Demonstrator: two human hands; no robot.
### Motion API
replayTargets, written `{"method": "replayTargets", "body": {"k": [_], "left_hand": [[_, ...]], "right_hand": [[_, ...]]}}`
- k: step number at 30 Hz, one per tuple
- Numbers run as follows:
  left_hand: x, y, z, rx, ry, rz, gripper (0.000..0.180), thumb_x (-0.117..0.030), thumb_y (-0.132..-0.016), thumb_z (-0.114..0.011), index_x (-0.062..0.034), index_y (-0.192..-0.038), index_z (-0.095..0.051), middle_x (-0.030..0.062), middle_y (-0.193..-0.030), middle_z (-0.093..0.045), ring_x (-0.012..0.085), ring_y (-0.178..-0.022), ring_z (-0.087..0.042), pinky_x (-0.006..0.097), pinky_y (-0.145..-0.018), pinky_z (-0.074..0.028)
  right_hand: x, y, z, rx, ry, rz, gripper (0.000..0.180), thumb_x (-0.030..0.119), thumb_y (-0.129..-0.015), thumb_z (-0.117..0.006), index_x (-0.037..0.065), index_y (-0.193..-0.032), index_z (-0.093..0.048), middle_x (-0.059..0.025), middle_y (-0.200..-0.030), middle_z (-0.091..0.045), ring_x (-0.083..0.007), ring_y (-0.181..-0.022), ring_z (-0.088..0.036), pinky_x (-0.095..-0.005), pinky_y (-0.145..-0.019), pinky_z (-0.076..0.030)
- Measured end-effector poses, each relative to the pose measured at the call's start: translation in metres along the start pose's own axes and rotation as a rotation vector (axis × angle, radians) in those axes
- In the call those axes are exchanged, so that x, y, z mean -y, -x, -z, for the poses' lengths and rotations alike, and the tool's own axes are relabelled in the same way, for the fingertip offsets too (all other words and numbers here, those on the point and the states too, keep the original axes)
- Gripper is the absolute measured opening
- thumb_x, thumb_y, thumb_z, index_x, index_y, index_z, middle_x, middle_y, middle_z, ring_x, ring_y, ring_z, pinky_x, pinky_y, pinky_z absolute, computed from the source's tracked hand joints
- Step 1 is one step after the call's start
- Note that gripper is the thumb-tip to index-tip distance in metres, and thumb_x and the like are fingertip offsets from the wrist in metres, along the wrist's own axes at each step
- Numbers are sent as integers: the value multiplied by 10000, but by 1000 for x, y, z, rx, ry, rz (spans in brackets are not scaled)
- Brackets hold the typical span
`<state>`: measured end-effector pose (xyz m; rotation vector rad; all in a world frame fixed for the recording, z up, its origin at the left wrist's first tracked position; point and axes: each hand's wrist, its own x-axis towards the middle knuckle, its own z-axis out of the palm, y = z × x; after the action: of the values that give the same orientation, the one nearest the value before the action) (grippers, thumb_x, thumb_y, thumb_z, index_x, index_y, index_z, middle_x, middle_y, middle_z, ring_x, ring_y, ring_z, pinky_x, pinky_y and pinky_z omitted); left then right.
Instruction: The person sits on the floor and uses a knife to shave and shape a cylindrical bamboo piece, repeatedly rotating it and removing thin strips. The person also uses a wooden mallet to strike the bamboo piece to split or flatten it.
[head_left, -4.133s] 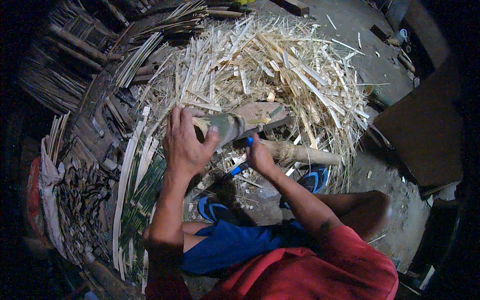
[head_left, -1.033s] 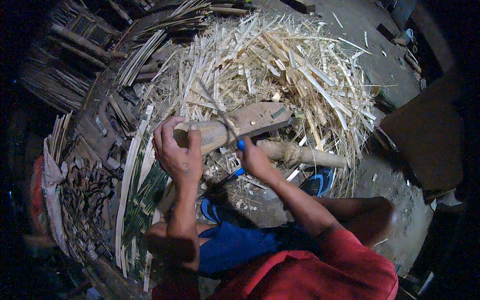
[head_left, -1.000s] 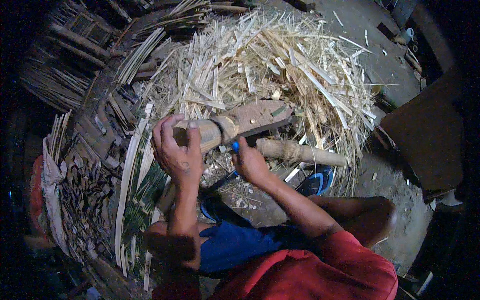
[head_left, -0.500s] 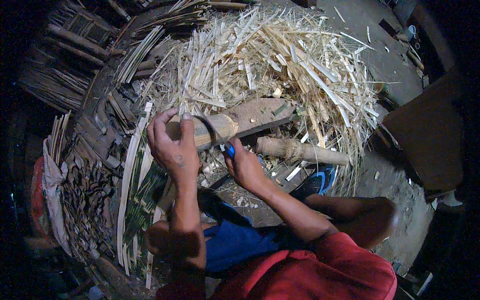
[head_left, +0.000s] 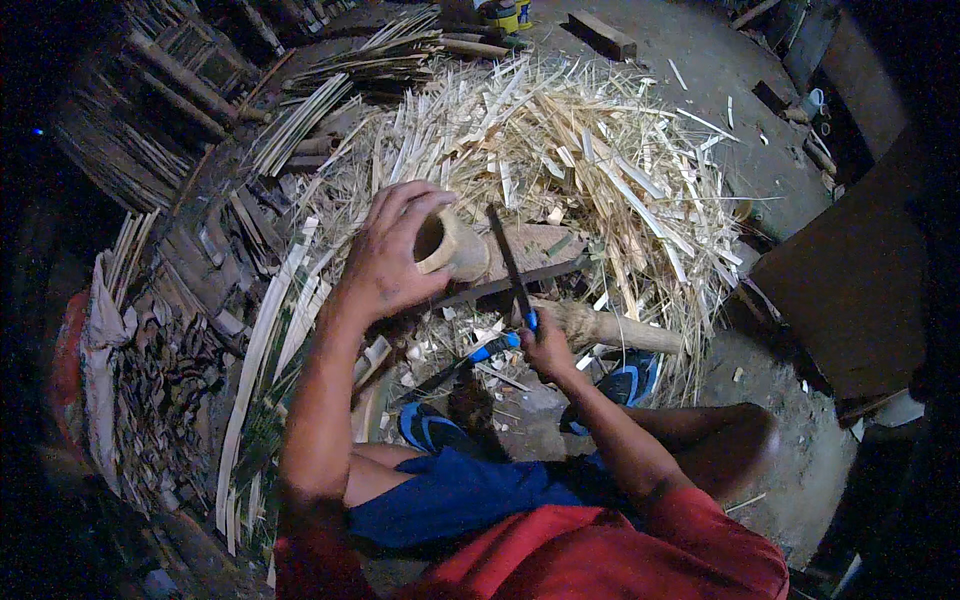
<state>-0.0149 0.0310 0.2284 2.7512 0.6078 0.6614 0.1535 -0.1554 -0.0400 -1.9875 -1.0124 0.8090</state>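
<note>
My left hand [head_left: 390, 260] is wrapped round a short hollow bamboo section [head_left: 466, 254], its fingers over the top and its thumb below the open end. The bamboo is over the near part of a flat wooden board [head_left: 540, 243]. In my right hand [head_left: 550, 343] is the blue handle of a knife [head_left: 512, 268]; its dark, narrow blade points up and away, just right of the bamboo and apart from it. Below and left of that hand lies a second blue-handled blade [head_left: 493, 347]. A knobbly bamboo pole [head_left: 630, 330] rests behind my right hand.
A large heap of pale bamboo strips and shavings [head_left: 560, 140] spreads beyond the board. Long split strips [head_left: 262, 370] lie at my left, near a pale sack [head_left: 103, 350]. A brown panel [head_left: 850, 290] stands at the right. My sandalled feet [head_left: 630, 378] are close to the work.
My left hand has shifted its hold, and the bamboo has turned so its hollow end shows. My right hand has moved right, taking the blade off the bamboo. The view has shifted slightly.
</note>
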Motion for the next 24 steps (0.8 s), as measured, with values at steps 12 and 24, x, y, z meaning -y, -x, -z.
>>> {"method": "replayTargets", "body": {"k": [12,24], "left_hand": [[47,-4,-56,-425,695,136,1174,-263,-641,-953,-41,-1533,-223,182,-1443,-474,301,-1323,-496,408,-1121,-405],[54,21,-59,-263,856,278,1088,-296,-759,-881,-22,-1548,-185,187,-1466,-442,261,-1294,-493,382,-1113,-390]], "right_hand": [[126,97,122,23,-220,279,483,108,-1014,-512,91,-1474,-369,-36,-847,-563,-101,-702,-523,-281,-607,-458],[232,90,137,188,-38,470,603,52,-956,-509,93,-1524,-311,-259,-1083,-666,-428,-978,-637,-489,-854,-503]]}}
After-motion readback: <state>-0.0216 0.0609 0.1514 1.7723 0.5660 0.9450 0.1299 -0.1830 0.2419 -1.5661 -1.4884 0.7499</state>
